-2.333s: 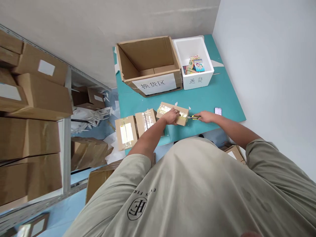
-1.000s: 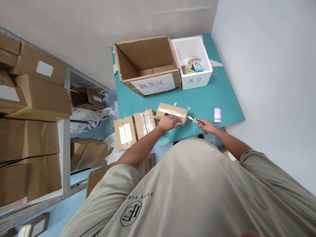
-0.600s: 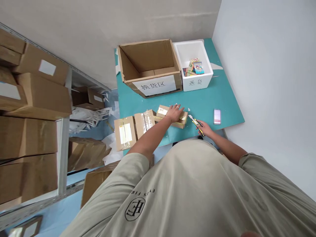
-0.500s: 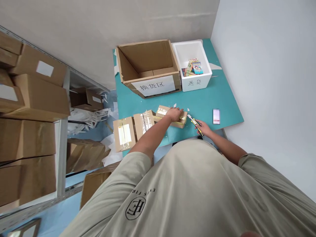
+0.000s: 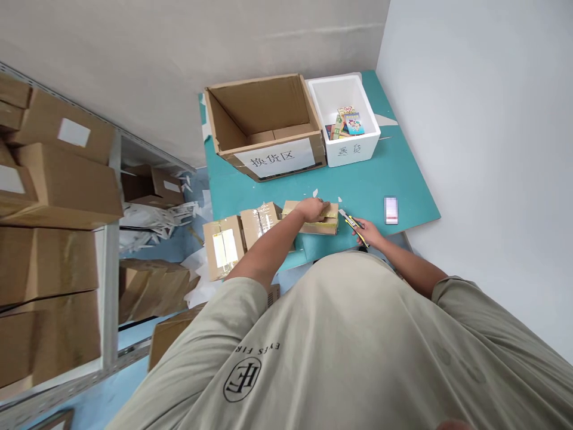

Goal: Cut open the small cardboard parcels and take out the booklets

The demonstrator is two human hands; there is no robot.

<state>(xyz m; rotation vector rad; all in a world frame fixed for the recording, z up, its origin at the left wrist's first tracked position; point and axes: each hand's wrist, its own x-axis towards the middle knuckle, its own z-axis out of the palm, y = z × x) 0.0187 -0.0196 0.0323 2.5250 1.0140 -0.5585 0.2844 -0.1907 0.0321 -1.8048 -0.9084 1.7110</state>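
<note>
Cardboard box [image 5: 323, 223] lay taped on the teal table [image 5: 380, 179], left hand [image 5: 313, 209] curled over its top, right hand [image 5: 367, 229] gripped a yellow knife [image 5: 353, 223] just beside it, phone [image 5: 391, 209] nearby.

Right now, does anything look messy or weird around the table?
Yes. Torn white paper scraps litter the floor left of the table, with a few bits on it. One taped box seems to hang over the table's near edge. The utility knife in the right hand has its blade out.
</note>
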